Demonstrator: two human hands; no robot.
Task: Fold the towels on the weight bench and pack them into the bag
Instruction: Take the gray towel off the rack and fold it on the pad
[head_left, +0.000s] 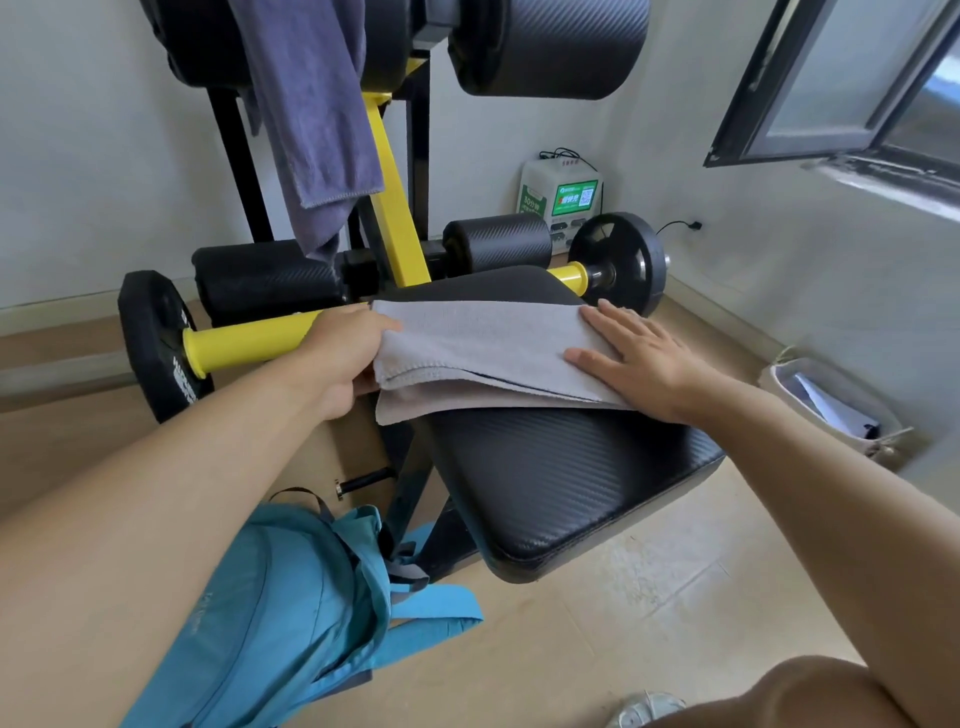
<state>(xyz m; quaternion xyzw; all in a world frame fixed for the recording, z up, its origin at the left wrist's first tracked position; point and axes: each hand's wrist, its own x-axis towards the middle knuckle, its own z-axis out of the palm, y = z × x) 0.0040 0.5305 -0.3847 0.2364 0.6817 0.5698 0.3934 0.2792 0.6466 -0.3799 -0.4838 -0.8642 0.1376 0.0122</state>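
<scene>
A light grey towel (467, 353) lies folded in layers across the far end of the black bench seat (561, 483). My left hand (340, 358) grips the towel's left end, fingers curled around the edge. My right hand (634, 358) lies flat on the towel's right end, fingers spread. A second towel, blue-grey (317, 104), hangs from the upper pads of the bench frame. The blue backpack (275, 613) sits on the floor at the lower left, partly under my left forearm; I cannot tell whether it is unzipped.
Yellow bars carry black weight plates on the left (156, 343) and right (623, 260). A white basket (831, 405) stands by the right wall under an open window (841, 83). A white and green box (563, 192) sits in the corner. My knee (810, 691) shows bottom right.
</scene>
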